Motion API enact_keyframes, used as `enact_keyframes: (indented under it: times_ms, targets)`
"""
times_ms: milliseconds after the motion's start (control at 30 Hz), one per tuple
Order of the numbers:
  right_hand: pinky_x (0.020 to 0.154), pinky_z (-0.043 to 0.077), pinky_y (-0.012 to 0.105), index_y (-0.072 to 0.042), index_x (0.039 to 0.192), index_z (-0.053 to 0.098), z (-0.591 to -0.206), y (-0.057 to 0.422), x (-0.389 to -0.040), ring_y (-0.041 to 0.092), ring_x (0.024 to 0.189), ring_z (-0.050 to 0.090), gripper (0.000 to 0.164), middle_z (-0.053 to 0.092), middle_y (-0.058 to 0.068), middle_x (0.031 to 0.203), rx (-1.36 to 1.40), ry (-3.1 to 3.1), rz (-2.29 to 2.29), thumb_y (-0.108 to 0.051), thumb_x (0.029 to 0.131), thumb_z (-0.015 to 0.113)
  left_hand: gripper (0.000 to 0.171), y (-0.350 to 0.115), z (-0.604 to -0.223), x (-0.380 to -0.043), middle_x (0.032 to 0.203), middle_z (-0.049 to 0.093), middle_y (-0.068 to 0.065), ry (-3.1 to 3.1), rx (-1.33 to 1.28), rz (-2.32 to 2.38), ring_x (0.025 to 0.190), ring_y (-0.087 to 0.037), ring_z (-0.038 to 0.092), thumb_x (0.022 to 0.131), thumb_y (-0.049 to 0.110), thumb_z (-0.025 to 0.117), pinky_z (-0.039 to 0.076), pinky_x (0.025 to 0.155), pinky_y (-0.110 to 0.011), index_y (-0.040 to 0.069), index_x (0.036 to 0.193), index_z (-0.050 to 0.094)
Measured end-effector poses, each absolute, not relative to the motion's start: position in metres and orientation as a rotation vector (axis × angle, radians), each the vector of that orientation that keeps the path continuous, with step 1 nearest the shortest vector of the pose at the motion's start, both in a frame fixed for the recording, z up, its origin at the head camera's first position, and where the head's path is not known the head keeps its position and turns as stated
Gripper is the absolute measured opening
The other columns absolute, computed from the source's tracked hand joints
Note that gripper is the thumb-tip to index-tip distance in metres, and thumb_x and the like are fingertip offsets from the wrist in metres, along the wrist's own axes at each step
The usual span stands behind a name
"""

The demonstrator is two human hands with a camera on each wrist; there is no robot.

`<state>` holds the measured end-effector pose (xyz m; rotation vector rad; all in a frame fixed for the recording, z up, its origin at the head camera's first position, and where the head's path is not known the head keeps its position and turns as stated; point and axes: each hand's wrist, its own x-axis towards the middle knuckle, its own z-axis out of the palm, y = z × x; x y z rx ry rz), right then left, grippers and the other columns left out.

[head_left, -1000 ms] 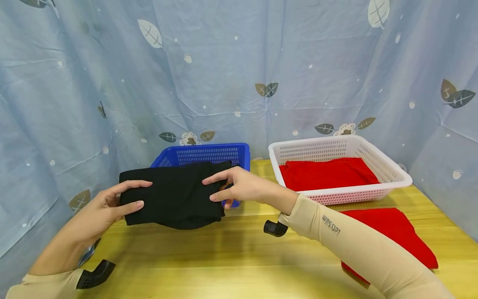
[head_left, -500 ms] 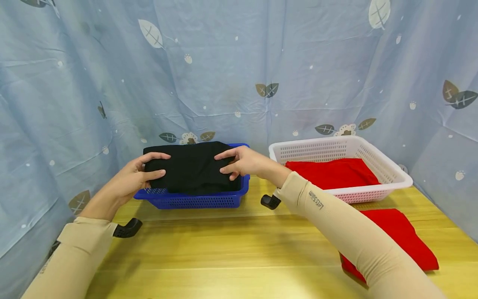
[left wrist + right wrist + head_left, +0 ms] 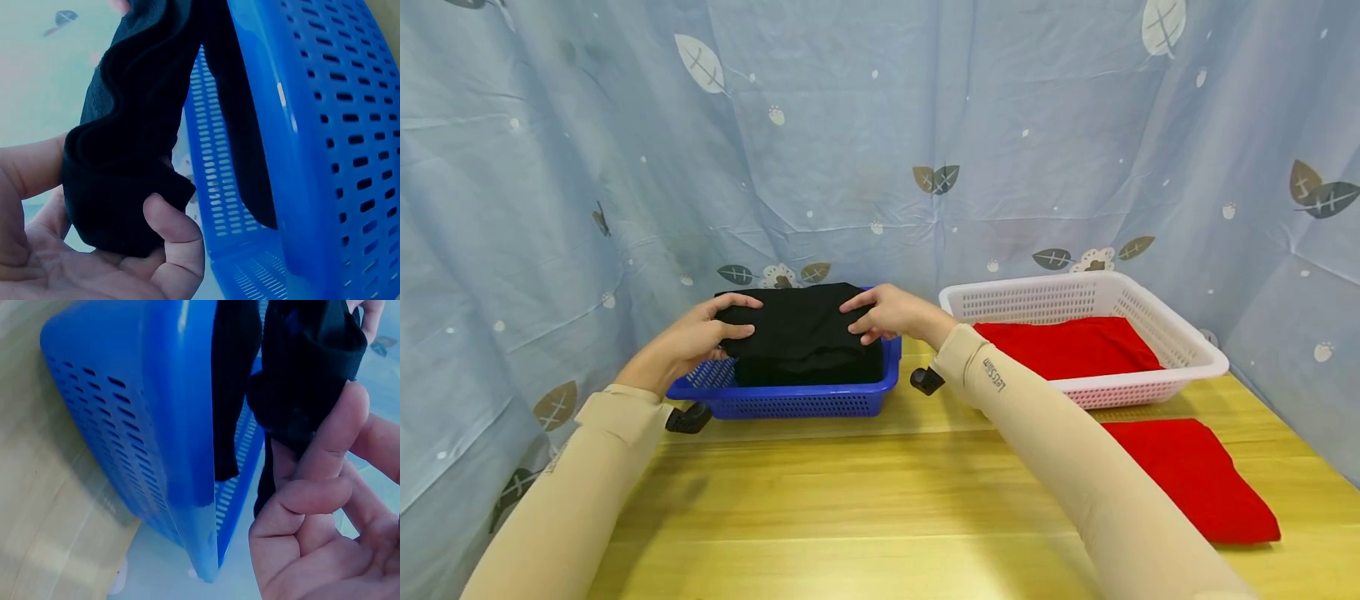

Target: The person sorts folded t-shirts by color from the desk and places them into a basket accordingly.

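Observation:
A folded black cloth (image 3: 801, 321) is held by its two ends above the blue basket (image 3: 797, 390), roughly level. My left hand (image 3: 691, 340) pinches the left end between thumb and fingers, its layers showing as wavy folds in the left wrist view. At the opposite end, my right hand (image 3: 897, 317) grips the cloth with thumb and fingers. Beneath it, more black cloth (image 3: 240, 144) lies inside the basket, apart from the held piece in the left wrist view. What kind of garment the cloth is cannot be told.
To the right stands a white basket (image 3: 1112, 383) with a red folded cloth (image 3: 1067, 348) in it. Another red folded cloth (image 3: 1206, 479) lies on the wooden table (image 3: 850, 500) in front of that basket. A blue patterned curtain (image 3: 865, 150) hangs close behind both baskets.
Both hands have carried the black cloth forward, and the left hand has come rightward, from in front of the blue basket to over it. The red cloths and the baskets have stayed put.

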<state>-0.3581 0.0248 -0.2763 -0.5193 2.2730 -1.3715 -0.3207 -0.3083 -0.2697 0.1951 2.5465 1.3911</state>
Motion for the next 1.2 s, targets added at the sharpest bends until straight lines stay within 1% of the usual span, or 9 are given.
enact_keyframes:
  times_ms: [200,333,533,767,867,1000,1067,1100,1200]
  targets:
    - [0.055,0.034,0.021,-0.012,0.150,0.063,-0.276,0.020,-0.363,0.008,0.066,0.070,0.046,0.078,0.007,0.110,-0.445,2.275,-1.333,-0.007,0.105,0.068,0.052,-0.304,-0.269,-0.329,0.178,0.012,-0.018,2.562,0.173,1.300,0.084,-0.019,0.047,0.110,0.019,0.061,0.050,0.065,-0.030,0.017,0.160,0.043]
    - [0.053,0.032,0.021,-0.011,0.149,0.065,-0.278,0.018,-0.364,0.008,0.064,0.069,0.046,0.075,0.004,0.092,-0.423,2.290,-1.294,-0.007,0.104,0.070,0.053,-0.302,-0.271,-0.332,0.175,0.016,-0.021,2.575,0.173,1.215,0.097,-0.024,0.051,0.109,0.020,0.062,0.051,0.067,-0.031,0.016,0.159,0.044]
    - [0.050,0.031,0.020,-0.008,0.151,0.061,-0.281,0.015,-0.363,0.006,0.061,0.068,0.047,0.077,0.012,0.123,-0.440,2.316,-1.219,-0.009,0.105,0.068,0.053,-0.301,-0.275,-0.334,0.172,0.019,-0.025,2.576,0.160,1.079,0.117,-0.033,0.048,0.109,0.021,0.062,0.054,0.083,-0.041,0.014,0.158,0.043]
    - [0.048,0.030,0.018,-0.006,0.150,0.061,-0.279,0.013,-0.358,0.007,0.061,0.069,0.046,0.074,0.016,0.135,-0.466,2.385,-1.072,-0.011,0.105,0.069,0.049,-0.298,-0.277,-0.333,0.171,0.019,-0.026,2.603,0.153,0.942,0.122,-0.038,0.047,0.110,0.022,0.061,0.056,0.078,-0.042,0.014,0.156,0.046]
    - [0.047,0.028,0.020,-0.008,0.148,0.064,-0.280,0.011,-0.360,0.011,0.070,0.074,0.044,0.073,0.014,0.138,-0.481,2.474,-0.959,-0.014,0.104,0.072,0.049,-0.298,-0.276,-0.333,0.171,0.020,-0.028,2.646,0.199,0.862,0.098,-0.033,0.053,0.109,0.021,0.060,0.050,0.068,-0.038,0.012,0.156,0.048]
    - [0.076,0.058,0.029,-0.010,0.138,0.072,-0.279,0.005,-0.359,0.022,0.111,0.075,0.039,0.070,0.011,0.142,-0.555,2.663,-0.696,-0.021,0.101,0.077,0.045,-0.297,-0.274,-0.330,0.170,0.021,-0.034,2.782,0.241,0.680,0.125,-0.052,0.052,0.109,0.021,0.058,0.052,0.100,-0.063,0.009,0.152,0.055]
    - [0.099,0.059,0.038,-0.010,0.133,0.075,-0.278,0.002,-0.357,0.027,0.127,0.069,0.036,0.069,0.011,0.143,-0.593,2.712,-0.608,-0.022,0.100,0.079,0.042,-0.295,-0.272,-0.326,0.167,0.023,-0.038,2.863,0.229,0.568,0.149,-0.062,0.025,0.110,0.023,0.059,0.030,0.117,-0.077,0.009,0.149,0.059]
    - [0.108,0.056,0.041,-0.009,0.131,0.076,-0.278,0.002,-0.356,0.027,0.127,0.069,0.035,0.069,0.011,0.144,-0.615,2.724,-0.578,-0.022,0.099,0.080,0.041,-0.294,-0.272,-0.324,0.165,0.024,-0.040,2.898,0.212,0.519,0.153,-0.064,0.007,0.110,0.024,0.059,0.018,0.119,-0.082,0.009,0.148,0.061]
    - [0.105,0.058,0.038,-0.008,0.131,0.076,-0.279,0.000,-0.353,0.024,0.114,0.076,0.033,0.070,0.011,0.143,-0.632,2.697,-0.595,-0.018,0.100,0.079,0.038,-0.292,-0.272,-0.320,0.157,0.033,-0.043,2.982,0.190,0.400,0.144,-0.065,0.016,0.109,0.026,0.062,0.021,0.116,-0.080,0.009,0.143,0.065]
